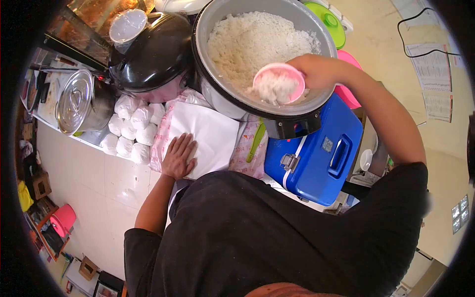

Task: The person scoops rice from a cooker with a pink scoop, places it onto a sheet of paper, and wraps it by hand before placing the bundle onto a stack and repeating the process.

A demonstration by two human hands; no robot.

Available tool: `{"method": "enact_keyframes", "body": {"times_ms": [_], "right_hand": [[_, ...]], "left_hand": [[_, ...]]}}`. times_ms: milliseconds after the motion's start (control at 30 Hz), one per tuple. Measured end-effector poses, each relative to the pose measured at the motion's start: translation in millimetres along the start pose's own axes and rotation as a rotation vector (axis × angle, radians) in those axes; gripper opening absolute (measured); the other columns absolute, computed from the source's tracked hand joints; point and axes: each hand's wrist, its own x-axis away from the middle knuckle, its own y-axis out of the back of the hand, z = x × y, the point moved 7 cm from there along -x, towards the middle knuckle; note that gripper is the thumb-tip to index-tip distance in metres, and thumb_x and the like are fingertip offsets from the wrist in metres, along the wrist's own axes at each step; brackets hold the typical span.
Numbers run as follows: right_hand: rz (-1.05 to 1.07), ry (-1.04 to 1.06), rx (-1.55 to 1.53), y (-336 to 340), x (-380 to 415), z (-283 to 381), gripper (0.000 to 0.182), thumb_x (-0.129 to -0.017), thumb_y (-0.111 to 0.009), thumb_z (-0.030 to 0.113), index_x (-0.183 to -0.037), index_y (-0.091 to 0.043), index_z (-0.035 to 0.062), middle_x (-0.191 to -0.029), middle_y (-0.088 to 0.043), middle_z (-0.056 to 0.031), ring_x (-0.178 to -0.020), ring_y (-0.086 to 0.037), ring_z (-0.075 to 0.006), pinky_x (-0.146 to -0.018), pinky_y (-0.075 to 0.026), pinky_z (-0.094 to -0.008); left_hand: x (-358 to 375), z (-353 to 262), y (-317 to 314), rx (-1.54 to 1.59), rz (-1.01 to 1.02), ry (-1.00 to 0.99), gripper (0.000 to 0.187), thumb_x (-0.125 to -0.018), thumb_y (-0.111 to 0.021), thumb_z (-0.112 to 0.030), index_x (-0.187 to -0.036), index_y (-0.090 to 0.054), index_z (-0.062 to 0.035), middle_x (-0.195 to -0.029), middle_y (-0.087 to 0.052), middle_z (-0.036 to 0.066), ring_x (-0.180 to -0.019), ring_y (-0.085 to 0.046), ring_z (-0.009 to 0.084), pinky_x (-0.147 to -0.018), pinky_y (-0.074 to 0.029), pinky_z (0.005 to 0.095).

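Observation:
A large round pot point(202, 44) full of white rice point(257, 39) stands at the top middle. Inside it, near the rim closest to me, my right hand point(309, 71) grips a pink cup point(300, 89) with rice in it. Flat on a stack of white paper sheets point(208, 131) lies my left hand point(179, 154), fingers spread, at the left edge of the sheets. Beneath them is a pink-printed plastic sheet point(161, 136). A green utensil point(256, 142) rests right of the paper.
Several white wrapped bundles point(128, 129) are piled left of the paper. Behind them stand a black-lidded pot point(153, 54) and a metal pot point(103, 106). A blue cooler box point(316, 171) is at the right, with a green lid point(330, 22) beyond the large pot.

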Motion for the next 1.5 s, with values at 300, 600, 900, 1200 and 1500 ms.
{"method": "enact_keyframes", "body": {"times_ms": [300,600,900,1200,1500], "right_hand": [[-0.542,-0.278,0.356,29,-40,18,0.025,-0.095,-0.057,0.011,-0.119,-0.053,0.0052,-0.091,-0.072,-0.0264,-0.091,-0.072,-0.0434,-0.077,-0.056,-0.0549],[-0.171,-0.397,0.293,-12,-77,-6,0.035,-0.087,-0.073,0.021,-0.118,-0.068,0.0053,-0.106,-0.075,-0.0213,-0.101,-0.072,-0.0406,-0.085,-0.058,-0.0487],[-0.032,-0.259,0.025,-32,-21,19,0.026,-0.087,-0.069,0.010,-0.111,-0.068,0.0029,-0.101,-0.074,-0.0231,-0.099,-0.071,-0.0418,-0.084,-0.055,-0.0486],[-0.188,0.035,-0.089,-2,26,16,0.034,-0.088,-0.070,0.012,-0.121,-0.068,0.0038,-0.104,-0.075,-0.0178,-0.100,-0.071,-0.0352,-0.085,-0.054,-0.0453],[-0.491,-0.288,-1.327,-64,109,96,0.025,-0.092,-0.064,0.001,-0.117,-0.061,0.0015,-0.073,-0.053,0.0002,-0.056,-0.048,-0.0111,-0.050,-0.039,-0.0278]], "left_hand": [[-1,2,-4,-0.021,0.008,-0.002,0.062,-0.093,-0.060,-0.034,-0.149,-0.053,-0.0095,-0.165,-0.040,0.015,-0.155,-0.031,0.0329,-0.128,-0.021,0.0509],[-1,2,-2,-0.021,0.023,0.008,0.062,-0.094,-0.060,-0.035,-0.150,-0.052,-0.0094,-0.165,-0.039,0.014,-0.156,-0.030,0.0321,-0.128,-0.021,0.0502],[0,0,1,0.010,0.009,0.002,0.063,-0.091,-0.062,-0.032,-0.150,-0.052,-0.0087,-0.164,-0.040,0.016,-0.155,-0.032,0.0341,-0.128,-0.021,0.0520],[0,0,-1,0.010,-0.002,-0.007,0.063,-0.092,-0.061,-0.032,-0.150,-0.052,-0.0084,-0.164,-0.040,0.017,-0.155,-0.032,0.0342,-0.128,-0.021,0.0526],[5,0,-11,-0.107,-0.015,-0.071,0.064,-0.099,-0.053,-0.038,-0.154,-0.045,-0.0068,-0.167,-0.034,0.016,-0.158,-0.025,0.0333,-0.129,-0.017,0.0512]]}}
